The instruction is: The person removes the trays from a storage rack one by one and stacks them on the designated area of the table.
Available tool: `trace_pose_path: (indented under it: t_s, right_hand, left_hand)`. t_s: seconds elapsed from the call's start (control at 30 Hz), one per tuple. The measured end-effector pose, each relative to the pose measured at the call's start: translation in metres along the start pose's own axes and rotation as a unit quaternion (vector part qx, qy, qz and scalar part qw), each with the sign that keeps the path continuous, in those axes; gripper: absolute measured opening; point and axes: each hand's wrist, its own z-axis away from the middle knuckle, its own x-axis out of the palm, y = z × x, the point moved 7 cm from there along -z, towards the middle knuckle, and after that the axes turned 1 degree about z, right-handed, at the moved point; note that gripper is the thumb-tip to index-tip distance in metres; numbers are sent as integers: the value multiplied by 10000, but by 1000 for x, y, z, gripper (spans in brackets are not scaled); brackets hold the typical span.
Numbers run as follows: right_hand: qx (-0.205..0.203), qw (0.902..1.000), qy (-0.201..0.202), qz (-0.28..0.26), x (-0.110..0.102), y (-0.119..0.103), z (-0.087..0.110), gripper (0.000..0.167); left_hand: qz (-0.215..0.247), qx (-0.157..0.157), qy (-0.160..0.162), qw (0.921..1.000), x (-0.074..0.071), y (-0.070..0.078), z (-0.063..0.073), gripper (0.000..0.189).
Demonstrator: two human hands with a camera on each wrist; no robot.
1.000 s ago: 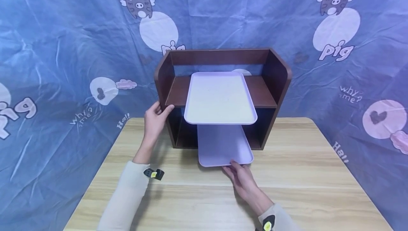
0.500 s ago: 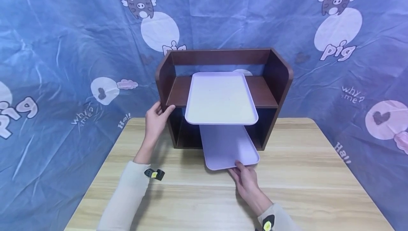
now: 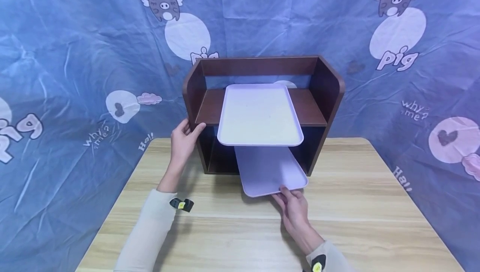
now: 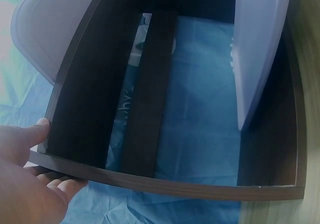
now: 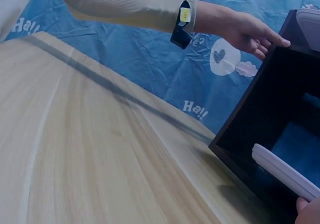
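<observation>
So the landmark here was the dark brown wooden desk shelf (image 3: pixel 262 113) sitting at the back of the light wood worktop (image 3: pixel 225 230). The left hand (image 3: pixel 183 140) was on the shelf's left side panel, thumb hooked over the front edge and the fingers wrapped round the outside, so that grip was curled onto the panel itself. The left wrist view showed the same thing from close up: thumb (image 4: pixel 30 134) on the inside face, fingertips underneath the panel edge.

The right hand (image 3: pixel 294 207) was just in front of the shelf, pinching the near edge of the lower lavender tray (image 3: pixel 271 170). Fingers sat on top of the rim; I couldn't see the thumb. That tray stuck out of the shelf's bottom compartment, its back part under the shelf board, its front part out over the worktop, skewed a bit with the near end swung toward the shelf's right side. In the right wrist view you only got the rim of it (image 5: pixel 282 170) poking out of the dark opening, with a bit of finger in the corner.

A second lavender tray (image 3: pixel 260 116) lay on the shelf's upper board, overhanging the front edge, directly above the lower one.

Behind the shelf hung a blue cartoon-pig backdrop cloth (image 3: pixel 75 55). Both arms had cream sleeves (image 3: pixel 150 226) and black-and-yellow wrist bands (image 3: pixel 181 204).
</observation>
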Motion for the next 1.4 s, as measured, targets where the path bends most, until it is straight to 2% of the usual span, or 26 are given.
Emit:
trace_pose_path:
  t_s: [0.17, 0.33, 0.5, 0.9, 1.23, 1.4]
  right_hand:
    - [-144, 9995, 13, 290, -6, -6, 1, 20]
    - [-470, 9970, -92, 609, -11, -14, 1, 29]
    - [-674, 9952, -3, 709, -14, -24, 2, 36]
    - [-695, 9950, 40, 712, -24, -46, -1, 21]
    - [-597, 9932, 198, 980, -33, -61, -9, 19]
    - [-530, 9925, 283, 1067, -39, -68, -10, 2]
  left_hand:
    - [-20, -25, -38, 10000, -1, -1, 1, 49]
    - [-19, -66, -54, 10000, -1, -1, 1, 48]
    - [-31, -91, -55, 9999, -1, 1, -1, 50]
    - [21, -165, -107, 9998, -1, 1, 0, 53]
    - [66, -164, -66, 9998, -2, 0, 1, 54]
    - [62, -162, -71, 9998, -1, -2, 0, 56]
